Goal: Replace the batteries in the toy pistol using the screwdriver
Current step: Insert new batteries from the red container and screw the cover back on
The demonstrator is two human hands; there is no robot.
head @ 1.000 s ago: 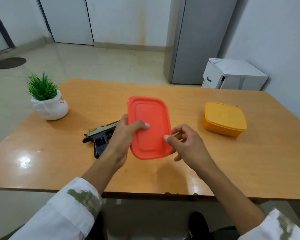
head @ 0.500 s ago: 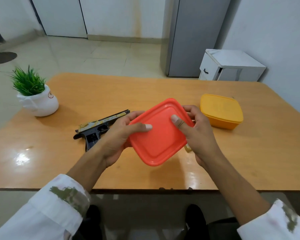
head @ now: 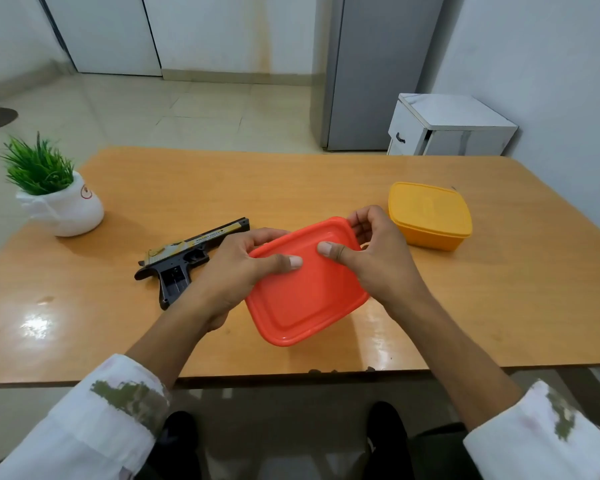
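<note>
A red plastic container [head: 305,292] with its lid on sits in front of me over the table. My left hand [head: 236,271] grips its left side, thumb lying on the lid. My right hand [head: 374,258] grips its far right corner, thumb also on the lid. The black and tan toy pistol [head: 184,258] lies on its side on the table, just left of my left hand, barrel pointing away to the right. No screwdriver or batteries show.
A closed yellow container [head: 430,216] stands to the right on the wooden table [head: 499,306]. A white pot with a green plant [head: 54,195] stands at the table's left. A white cabinet [head: 447,126] and a grey fridge stand beyond.
The red container has been turned from lengthwise to a slanted lie and lowered. My right hand moved from its near right edge to its far right corner, thumb now on the lid.
</note>
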